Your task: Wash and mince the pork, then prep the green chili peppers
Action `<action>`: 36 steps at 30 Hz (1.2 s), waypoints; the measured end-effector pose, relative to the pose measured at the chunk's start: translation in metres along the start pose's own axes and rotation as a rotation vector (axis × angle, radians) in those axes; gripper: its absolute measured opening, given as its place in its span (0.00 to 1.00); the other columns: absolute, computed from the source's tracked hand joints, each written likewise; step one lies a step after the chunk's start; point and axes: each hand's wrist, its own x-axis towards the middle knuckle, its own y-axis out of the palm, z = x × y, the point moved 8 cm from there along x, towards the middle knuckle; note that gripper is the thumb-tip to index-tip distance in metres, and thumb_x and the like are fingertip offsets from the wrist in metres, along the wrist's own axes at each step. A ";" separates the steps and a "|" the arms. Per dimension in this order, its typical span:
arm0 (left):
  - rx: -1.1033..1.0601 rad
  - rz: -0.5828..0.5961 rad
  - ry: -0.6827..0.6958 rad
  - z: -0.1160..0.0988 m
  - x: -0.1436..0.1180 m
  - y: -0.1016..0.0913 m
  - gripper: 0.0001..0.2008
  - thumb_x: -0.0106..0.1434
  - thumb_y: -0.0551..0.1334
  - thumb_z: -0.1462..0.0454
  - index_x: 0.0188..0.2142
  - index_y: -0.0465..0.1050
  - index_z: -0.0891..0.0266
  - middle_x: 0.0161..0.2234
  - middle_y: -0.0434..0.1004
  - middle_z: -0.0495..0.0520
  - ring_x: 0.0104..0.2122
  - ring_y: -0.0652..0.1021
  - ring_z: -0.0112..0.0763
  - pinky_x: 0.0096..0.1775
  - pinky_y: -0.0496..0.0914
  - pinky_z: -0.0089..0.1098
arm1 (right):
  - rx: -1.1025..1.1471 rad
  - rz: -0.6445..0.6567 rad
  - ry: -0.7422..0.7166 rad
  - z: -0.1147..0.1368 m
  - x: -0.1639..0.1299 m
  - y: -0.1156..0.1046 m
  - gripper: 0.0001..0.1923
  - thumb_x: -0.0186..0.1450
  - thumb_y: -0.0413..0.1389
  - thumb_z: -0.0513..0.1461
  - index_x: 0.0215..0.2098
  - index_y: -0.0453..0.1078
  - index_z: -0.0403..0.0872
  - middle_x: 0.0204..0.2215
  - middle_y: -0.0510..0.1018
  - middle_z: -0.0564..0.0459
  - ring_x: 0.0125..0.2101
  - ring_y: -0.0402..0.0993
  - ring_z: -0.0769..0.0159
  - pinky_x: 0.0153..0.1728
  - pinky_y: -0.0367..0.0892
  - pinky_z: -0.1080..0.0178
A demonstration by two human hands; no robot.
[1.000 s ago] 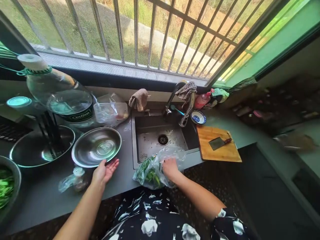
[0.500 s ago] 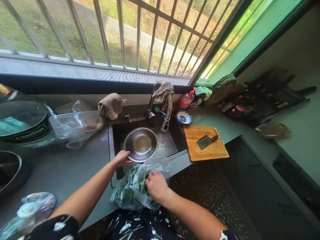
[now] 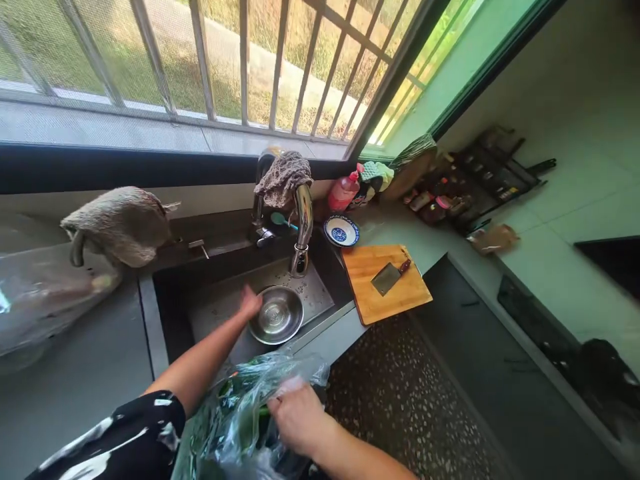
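A shiny metal bowl [image 3: 277,316] is over the front of the sink, tipped a little. My left hand [image 3: 251,304] is at its left rim, closed on the edge; motion blurs the fingers. Close to my body, a clear plastic bag [image 3: 245,407] bulges with green leafy vegetables [image 3: 227,393]. My right hand [image 3: 297,410] is closed around the bunched plastic at the bag's upper part, with its fingertips partly hidden in the folds.
Behind the bowl stands a faucet [image 3: 303,227] draped with a mesh cloth [image 3: 284,179]. To the right are a blue-white bowl [image 3: 342,231] and a cleaver [image 3: 386,279] on a wooden cutting board [image 3: 370,307]. A brown towel [image 3: 117,225] hangs left of the sink [image 3: 173,300].
The metal bowl has shifted right and toward the sink's front edge with my left hand, and the liquid seen in it is gone. The bag is nearer my body. The view has turned.
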 end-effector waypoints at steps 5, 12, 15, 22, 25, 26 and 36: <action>0.013 -0.303 0.401 -0.106 0.025 -0.043 0.15 0.58 0.56 0.68 0.46 0.64 0.66 0.42 0.72 0.57 0.49 0.69 0.45 0.46 0.65 0.38 | 0.038 -0.025 0.025 -0.003 -0.006 -0.005 0.06 0.59 0.50 0.36 0.30 0.69 0.44 0.25 0.74 0.51 0.27 0.69 0.64 0.27 0.63 0.65; 0.095 -0.198 0.465 -0.141 -0.038 -0.041 0.19 0.50 0.63 0.72 0.44 0.68 0.63 0.47 0.70 0.59 0.56 0.62 0.50 0.46 0.65 0.36 | 0.082 0.002 -0.051 0.002 -0.014 -0.027 0.07 0.62 0.51 0.38 0.33 0.69 0.43 0.27 0.74 0.50 0.31 0.70 0.62 0.30 0.64 0.63; 0.117 0.058 0.493 -0.149 -0.113 -0.032 0.11 0.57 0.59 0.67 0.41 0.72 0.63 0.38 0.75 0.56 0.43 0.73 0.41 0.43 0.67 0.34 | 0.081 -0.037 -0.062 0.001 -0.016 -0.038 0.07 0.62 0.51 0.38 0.34 0.69 0.43 0.29 0.74 0.49 0.34 0.69 0.61 0.32 0.64 0.63; 0.485 0.592 0.722 -0.119 -0.275 0.003 0.16 0.60 0.57 0.61 0.48 0.70 0.57 0.45 0.74 0.54 0.45 0.73 0.37 0.47 0.66 0.35 | 0.106 -0.020 -0.170 -0.003 -0.035 -0.063 0.06 0.61 0.53 0.37 0.32 0.70 0.43 0.29 0.76 0.49 0.31 0.71 0.62 0.31 0.64 0.64; 0.653 0.515 0.697 -0.088 -0.278 0.007 0.27 0.53 0.63 0.59 0.54 0.64 0.55 0.52 0.68 0.56 0.53 0.66 0.46 0.53 0.60 0.45 | 0.177 -0.094 -0.178 -0.015 -0.052 -0.102 0.09 0.61 0.54 0.42 0.35 0.71 0.45 0.31 0.76 0.50 0.33 0.71 0.62 0.32 0.64 0.64; 0.662 0.483 0.683 -0.079 -0.275 0.008 0.28 0.52 0.64 0.59 0.53 0.65 0.54 0.52 0.67 0.56 0.53 0.65 0.47 0.53 0.59 0.47 | 0.204 -0.111 -0.194 -0.018 -0.053 -0.115 0.09 0.61 0.54 0.42 0.37 0.71 0.46 0.31 0.76 0.50 0.33 0.71 0.62 0.33 0.64 0.64; 0.416 -0.021 0.643 0.000 -0.286 -0.017 0.18 0.60 0.54 0.49 0.46 0.71 0.49 0.56 0.62 0.53 0.55 0.61 0.47 0.53 0.59 0.50 | 0.736 -0.333 0.472 -0.100 0.177 -0.152 0.14 0.57 0.52 0.32 0.42 0.70 0.38 0.40 0.74 0.40 0.43 0.70 0.59 0.44 0.64 0.62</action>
